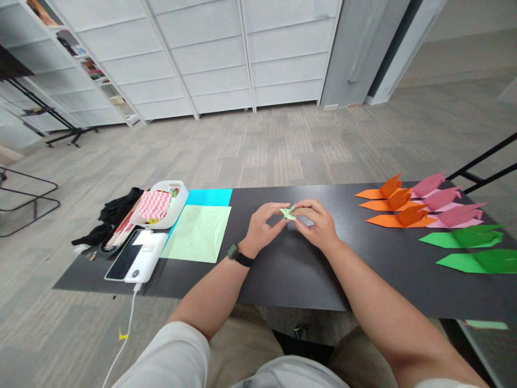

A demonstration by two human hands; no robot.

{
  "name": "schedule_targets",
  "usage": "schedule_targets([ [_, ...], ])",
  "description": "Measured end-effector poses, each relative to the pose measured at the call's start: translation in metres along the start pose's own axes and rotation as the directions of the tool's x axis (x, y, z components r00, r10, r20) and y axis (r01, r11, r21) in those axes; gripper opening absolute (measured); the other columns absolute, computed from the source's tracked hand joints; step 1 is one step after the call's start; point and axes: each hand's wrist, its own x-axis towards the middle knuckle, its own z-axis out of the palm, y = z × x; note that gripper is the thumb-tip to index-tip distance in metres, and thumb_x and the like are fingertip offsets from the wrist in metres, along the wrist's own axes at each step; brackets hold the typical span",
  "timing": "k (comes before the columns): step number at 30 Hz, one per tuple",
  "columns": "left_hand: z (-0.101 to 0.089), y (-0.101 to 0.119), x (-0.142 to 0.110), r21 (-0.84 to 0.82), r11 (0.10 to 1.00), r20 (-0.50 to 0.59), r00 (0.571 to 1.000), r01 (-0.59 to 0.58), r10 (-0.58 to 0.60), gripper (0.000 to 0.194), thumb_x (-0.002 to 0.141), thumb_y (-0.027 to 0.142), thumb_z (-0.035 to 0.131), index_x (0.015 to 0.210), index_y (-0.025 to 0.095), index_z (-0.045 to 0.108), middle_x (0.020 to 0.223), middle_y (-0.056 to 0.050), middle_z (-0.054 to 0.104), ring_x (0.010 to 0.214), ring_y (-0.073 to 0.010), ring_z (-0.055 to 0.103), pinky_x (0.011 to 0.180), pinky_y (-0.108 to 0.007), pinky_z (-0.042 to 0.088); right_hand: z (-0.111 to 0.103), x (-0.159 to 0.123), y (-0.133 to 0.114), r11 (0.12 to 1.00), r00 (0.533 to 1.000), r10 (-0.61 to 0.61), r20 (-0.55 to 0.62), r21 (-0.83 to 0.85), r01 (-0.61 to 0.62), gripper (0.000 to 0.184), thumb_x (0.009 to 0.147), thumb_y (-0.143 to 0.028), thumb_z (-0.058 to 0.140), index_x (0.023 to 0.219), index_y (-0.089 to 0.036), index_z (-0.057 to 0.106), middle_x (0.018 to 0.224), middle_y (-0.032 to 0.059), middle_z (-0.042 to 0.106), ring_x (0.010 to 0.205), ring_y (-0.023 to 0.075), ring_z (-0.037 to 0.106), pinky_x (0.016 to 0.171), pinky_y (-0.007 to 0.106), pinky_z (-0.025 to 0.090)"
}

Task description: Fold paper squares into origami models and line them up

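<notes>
A small, pale green folded paper (287, 213) is held between both hands above the middle of the dark table. My left hand (262, 226), with a black watch on its wrist, pinches the left side of it between thumb and fingers. On the opposite side my right hand (317, 222) grips its right edge the same way. The fingers partly cover the folds. Left of my hands lies a light green paper sheet (197, 233), overlapping a blue sheet (210, 197).
Orange (398, 216), pink (456, 215) and green paper cranes (480, 261) stand in rows on the table's right. At the left are a white basket (177, 207), a white power bank (145, 258) with a cable, a phone (124, 260) and black cloth (117, 207).
</notes>
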Motion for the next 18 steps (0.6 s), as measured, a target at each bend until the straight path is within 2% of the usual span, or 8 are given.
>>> schedule_targets([
  [4, 0.0007, -0.0056, -0.0013, 0.027, 0.999, -0.005, 1.0, -0.03, 0.03, 0.014, 0.098, 0.035, 0.076, 0.104, 0.023, 0.077, 0.116, -0.008, 0.081, 0.112, -0.0228, 0.075, 0.104, -0.044, 0.058, -0.0004, -0.0007, 0.0002, 1.0, 1.0, -0.017, 0.006, 0.002, 0.017, 0.016, 0.093, -0.021, 0.068, 0.103, -0.029, 0.077, 0.113, 0.0077, 0.075, 0.104, 0.0252, 0.074, 0.094, 0.047, 0.061],
  [10, 0.0022, -0.0081, -0.0035, 0.032, 0.998, -0.029, 0.998, -0.048, 0.049, 0.013, 0.099, 0.034, 0.073, 0.101, 0.022, 0.077, 0.11, -0.008, 0.08, 0.108, -0.0219, 0.075, 0.101, -0.041, 0.059, -0.0006, -0.0004, -0.0006, 0.996, 0.999, 0.017, 0.052, 0.092, -0.021, 0.01, 0.095, -0.023, 0.067, 0.103, -0.027, 0.073, 0.131, 0.0095, 0.074, 0.125, 0.0283, 0.071, 0.108, 0.051, 0.057],
  [13, 0.0018, -0.0054, -0.0027, 0.027, 0.999, -0.03, 0.999, -0.025, 0.026, 0.015, 0.1, 0.035, 0.072, 0.099, 0.021, 0.077, 0.106, -0.008, 0.08, 0.103, -0.0211, 0.075, 0.098, -0.04, 0.061, -0.0002, 0.0005, -0.0011, 0.992, 0.996, 0.039, 0.08, 0.118, -0.048, 0.007, 0.096, -0.024, 0.067, 0.102, -0.027, 0.071, 0.121, 0.0085, 0.077, 0.113, 0.026, 0.075, 0.102, 0.047, 0.06],
  [18, 0.0026, -0.0039, -0.0016, 0.019, 1.0, -0.059, 0.998, 0.006, -0.004, 0.017, 0.099, 0.037, 0.074, 0.095, 0.021, 0.076, 0.103, -0.007, 0.079, 0.099, -0.0206, 0.075, 0.095, -0.039, 0.061, 0.0021, 0.0006, 0.0003, 0.996, 0.998, 0.067, 0.014, 0.051, -0.068, 0.002, 0.095, -0.027, 0.069, 0.094, -0.027, 0.07, 0.102, 0.0067, 0.076, 0.097, 0.0245, 0.074, 0.088, 0.043, 0.061],
])
